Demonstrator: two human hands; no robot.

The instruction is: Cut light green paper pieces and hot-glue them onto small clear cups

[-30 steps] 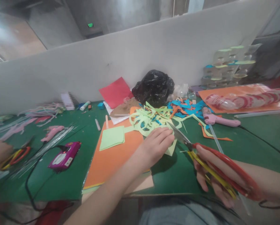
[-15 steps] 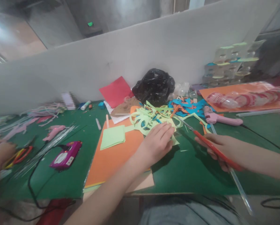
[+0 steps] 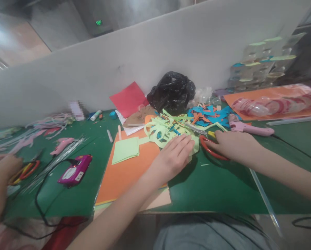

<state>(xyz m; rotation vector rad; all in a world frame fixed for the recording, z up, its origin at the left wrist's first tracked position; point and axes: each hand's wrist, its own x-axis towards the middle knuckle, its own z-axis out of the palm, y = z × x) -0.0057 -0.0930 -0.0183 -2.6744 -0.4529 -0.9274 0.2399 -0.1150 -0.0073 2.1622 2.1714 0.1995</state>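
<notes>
Already, pale-green paper scraps point(image 3: 155, 135) lie cut at twelve o'clock; my right hand point(image 3: 235, 144) clasps red-and-yellow-handled metal scissors point(image 3: 202, 143); my left hand point(image 3: 172, 156) covers pale-green paper point(image 3: 196, 146), pinch hidden.

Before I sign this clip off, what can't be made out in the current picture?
All in the head view:
- What the left hand grips: its own fingers hide it.
- Scissor tips: lost among green scraps.
- Inside the black bag: hidden by its plastic.
- The box-like item: partly pixelated.
- Far end of the pink-striped roll: cut off at right edge.
</notes>
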